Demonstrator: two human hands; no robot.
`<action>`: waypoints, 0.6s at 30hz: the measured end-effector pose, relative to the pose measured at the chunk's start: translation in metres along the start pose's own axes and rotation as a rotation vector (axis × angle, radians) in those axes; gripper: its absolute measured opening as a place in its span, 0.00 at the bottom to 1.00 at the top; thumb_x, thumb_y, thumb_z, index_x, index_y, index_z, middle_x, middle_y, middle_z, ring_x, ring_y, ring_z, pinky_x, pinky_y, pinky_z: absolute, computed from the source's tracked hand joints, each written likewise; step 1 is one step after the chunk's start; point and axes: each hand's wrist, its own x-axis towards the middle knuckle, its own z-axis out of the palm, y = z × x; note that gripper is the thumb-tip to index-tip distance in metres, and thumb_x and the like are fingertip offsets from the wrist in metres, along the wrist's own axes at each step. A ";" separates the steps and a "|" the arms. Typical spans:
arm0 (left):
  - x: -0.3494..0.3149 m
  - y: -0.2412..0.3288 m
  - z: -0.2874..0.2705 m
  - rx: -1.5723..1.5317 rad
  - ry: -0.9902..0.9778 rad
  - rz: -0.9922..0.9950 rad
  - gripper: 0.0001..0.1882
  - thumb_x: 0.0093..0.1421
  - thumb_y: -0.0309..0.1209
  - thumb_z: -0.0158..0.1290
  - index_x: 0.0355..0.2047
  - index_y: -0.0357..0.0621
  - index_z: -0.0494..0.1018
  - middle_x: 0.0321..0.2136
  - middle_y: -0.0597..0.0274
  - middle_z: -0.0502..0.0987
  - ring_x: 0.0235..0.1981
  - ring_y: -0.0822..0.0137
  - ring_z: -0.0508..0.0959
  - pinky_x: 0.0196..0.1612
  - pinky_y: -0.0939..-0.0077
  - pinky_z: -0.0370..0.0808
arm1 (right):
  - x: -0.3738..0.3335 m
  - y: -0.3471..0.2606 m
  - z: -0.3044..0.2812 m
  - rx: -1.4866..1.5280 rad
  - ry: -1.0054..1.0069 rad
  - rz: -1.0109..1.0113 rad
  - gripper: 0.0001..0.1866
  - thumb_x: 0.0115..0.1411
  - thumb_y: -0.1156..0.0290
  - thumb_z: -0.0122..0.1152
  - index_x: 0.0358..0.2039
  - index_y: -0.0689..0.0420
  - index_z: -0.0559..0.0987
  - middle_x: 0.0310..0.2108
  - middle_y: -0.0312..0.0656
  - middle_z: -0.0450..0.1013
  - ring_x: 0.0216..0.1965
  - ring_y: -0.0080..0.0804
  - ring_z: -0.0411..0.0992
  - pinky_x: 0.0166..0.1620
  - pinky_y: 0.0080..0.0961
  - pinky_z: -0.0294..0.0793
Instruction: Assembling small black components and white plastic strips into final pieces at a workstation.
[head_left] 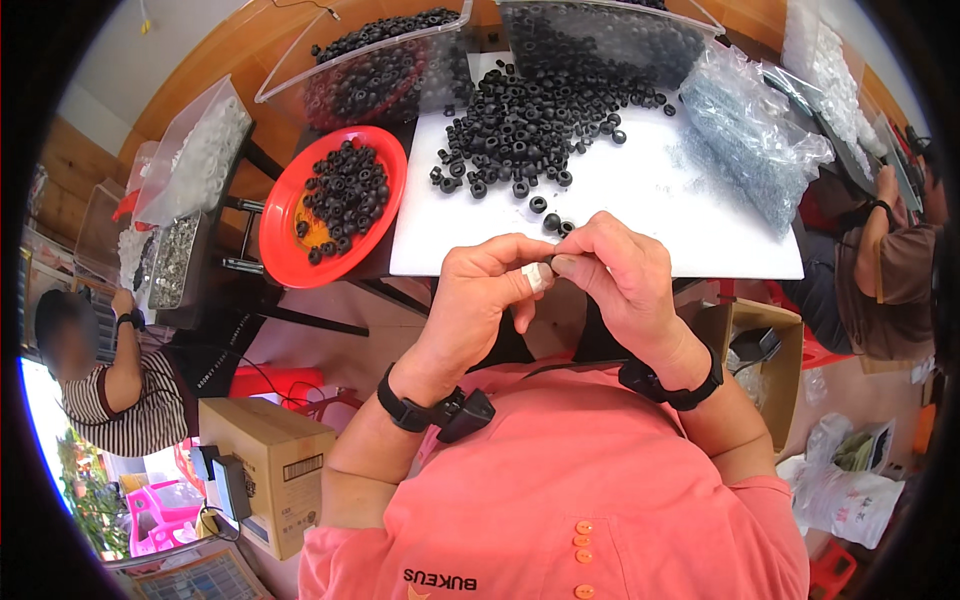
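Observation:
My left hand (490, 283) and my right hand (622, 285) meet at the near edge of a white board (620, 225). Between their fingertips they pinch a small round black part (549, 259), mostly hidden by the fingers. White tape wraps one finger of the left hand. Just beyond the fingers lie a few loose black parts (552, 222). Farther back is a large heap of small black parts (520, 120), rounded and with holes. Left of the board, a red plate (282, 235) holds more of these parts.
Clear bins (385, 80) of black parts stand at the back. A plastic bag (765, 150) of small silvery pieces lies on the board's right. Cardboard boxes (265, 460) stand low on both sides. One person (115, 380) works at the left, another (885, 270) at the right.

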 end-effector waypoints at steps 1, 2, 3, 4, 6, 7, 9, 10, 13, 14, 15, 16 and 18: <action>0.000 0.000 -0.001 -0.027 0.001 -0.009 0.10 0.62 0.20 0.55 0.44 0.31 0.78 0.31 0.60 0.79 0.19 0.77 0.72 0.20 0.85 0.67 | 0.000 -0.001 0.001 -0.004 -0.006 -0.011 0.09 0.51 0.83 0.66 0.31 0.61 0.75 0.24 0.41 0.69 0.23 0.35 0.70 0.25 0.29 0.68; 0.000 0.000 -0.001 -0.023 -0.003 -0.011 0.10 0.62 0.20 0.55 0.44 0.31 0.78 0.31 0.60 0.79 0.19 0.77 0.72 0.20 0.85 0.67 | -0.001 -0.002 0.002 -0.069 0.007 -0.054 0.10 0.51 0.83 0.66 0.34 0.61 0.76 0.24 0.42 0.69 0.23 0.36 0.70 0.25 0.29 0.69; 0.000 0.001 -0.002 -0.064 0.012 -0.020 0.10 0.63 0.21 0.54 0.44 0.31 0.77 0.31 0.60 0.79 0.19 0.77 0.72 0.20 0.85 0.67 | -0.002 -0.005 0.004 -0.136 0.042 -0.077 0.11 0.52 0.82 0.67 0.36 0.62 0.77 0.24 0.42 0.69 0.23 0.37 0.70 0.25 0.29 0.69; -0.001 0.001 -0.002 -0.118 0.014 -0.018 0.10 0.64 0.22 0.53 0.44 0.30 0.77 0.31 0.59 0.79 0.20 0.76 0.72 0.20 0.85 0.68 | -0.005 -0.009 0.008 -0.134 0.013 -0.097 0.11 0.52 0.82 0.67 0.36 0.62 0.77 0.24 0.42 0.69 0.23 0.37 0.70 0.25 0.29 0.69; 0.000 0.003 -0.005 -0.134 0.025 -0.019 0.10 0.65 0.22 0.53 0.44 0.30 0.76 0.31 0.59 0.79 0.20 0.76 0.73 0.20 0.84 0.68 | -0.010 -0.018 0.018 -0.195 0.068 -0.169 0.18 0.52 0.81 0.67 0.45 0.62 0.78 0.25 0.44 0.70 0.24 0.39 0.71 0.26 0.31 0.70; 0.000 0.004 -0.006 -0.141 0.049 -0.041 0.09 0.66 0.23 0.52 0.44 0.30 0.76 0.31 0.58 0.79 0.21 0.76 0.73 0.19 0.84 0.68 | -0.010 -0.020 0.016 -0.174 -0.005 -0.165 0.24 0.52 0.81 0.66 0.52 0.62 0.76 0.27 0.45 0.71 0.24 0.39 0.71 0.27 0.31 0.72; -0.002 0.005 -0.004 -0.156 0.048 -0.013 0.10 0.66 0.23 0.52 0.44 0.30 0.76 0.31 0.58 0.79 0.22 0.75 0.74 0.19 0.84 0.68 | -0.009 -0.019 0.008 -0.099 -0.074 -0.052 0.25 0.53 0.81 0.65 0.53 0.62 0.76 0.27 0.45 0.71 0.24 0.39 0.72 0.27 0.31 0.72; -0.003 0.006 -0.003 -0.150 0.083 -0.029 0.10 0.66 0.24 0.52 0.44 0.30 0.76 0.31 0.58 0.79 0.23 0.75 0.74 0.19 0.84 0.69 | -0.008 -0.019 0.005 -0.017 -0.108 0.012 0.25 0.54 0.82 0.65 0.54 0.61 0.75 0.28 0.45 0.71 0.24 0.38 0.72 0.28 0.30 0.72; -0.004 0.006 0.000 -0.203 0.034 0.035 0.10 0.66 0.24 0.52 0.44 0.31 0.76 0.30 0.58 0.79 0.25 0.75 0.75 0.19 0.84 0.69 | -0.007 -0.030 0.000 0.064 -0.143 0.093 0.23 0.57 0.82 0.62 0.55 0.61 0.74 0.28 0.44 0.72 0.23 0.34 0.73 0.29 0.26 0.72; -0.004 0.006 -0.001 -0.196 0.046 0.026 0.10 0.66 0.24 0.52 0.44 0.31 0.76 0.30 0.58 0.79 0.25 0.75 0.75 0.19 0.84 0.69 | -0.006 -0.035 0.002 0.129 -0.143 0.119 0.23 0.58 0.82 0.61 0.55 0.62 0.74 0.28 0.44 0.73 0.22 0.33 0.73 0.29 0.24 0.72; -0.003 0.006 -0.002 -0.205 0.061 0.032 0.10 0.66 0.24 0.52 0.45 0.31 0.76 0.30 0.58 0.79 0.24 0.75 0.74 0.19 0.84 0.69 | -0.003 -0.038 -0.002 0.167 -0.261 0.274 0.22 0.58 0.81 0.63 0.54 0.61 0.75 0.28 0.44 0.75 0.22 0.32 0.74 0.30 0.24 0.73; -0.001 0.005 -0.004 -0.223 0.068 0.047 0.10 0.66 0.24 0.52 0.45 0.32 0.76 0.31 0.59 0.79 0.24 0.76 0.74 0.20 0.84 0.69 | 0.002 -0.038 -0.007 0.159 -0.236 0.280 0.22 0.58 0.81 0.63 0.54 0.61 0.75 0.28 0.44 0.75 0.22 0.32 0.74 0.30 0.24 0.73; 0.001 0.006 -0.011 -0.169 0.064 0.076 0.10 0.67 0.24 0.51 0.45 0.30 0.76 0.32 0.57 0.79 0.26 0.74 0.75 0.21 0.83 0.70 | 0.021 -0.029 -0.021 0.117 -0.378 0.401 0.18 0.57 0.78 0.65 0.49 0.59 0.79 0.26 0.44 0.75 0.22 0.33 0.74 0.30 0.24 0.73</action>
